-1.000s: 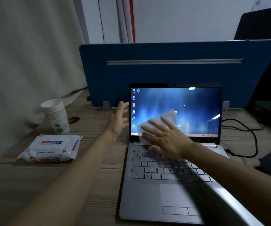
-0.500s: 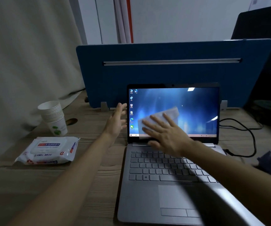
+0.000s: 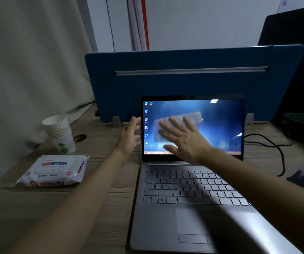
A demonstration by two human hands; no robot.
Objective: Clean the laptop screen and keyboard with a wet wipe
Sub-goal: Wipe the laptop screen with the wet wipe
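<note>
An open silver laptop (image 3: 158, 222) stands in front of me with its blue screen (image 3: 220, 125) lit. My right hand (image 3: 182, 138) lies flat, fingers spread, and presses a white wet wipe (image 3: 193, 117) against the left middle of the screen. My left hand (image 3: 130, 138) is open with fingers apart, its fingertips at the screen's left edge. The keyboard (image 3: 175, 187) lies below, partly shaded by my right forearm.
A white pack of wet wipes (image 3: 54, 170) lies on the wooden desk (image 3: 15, 208) to the left. A stack of paper cups (image 3: 59, 133) stands behind it. A blue divider panel (image 3: 184, 85) rises behind the laptop. A black cable (image 3: 277, 149) loops at the right.
My right hand has slid the wipe up the screen, from its bottom edge to its middle. My left hand stays by the screen's left edge.
</note>
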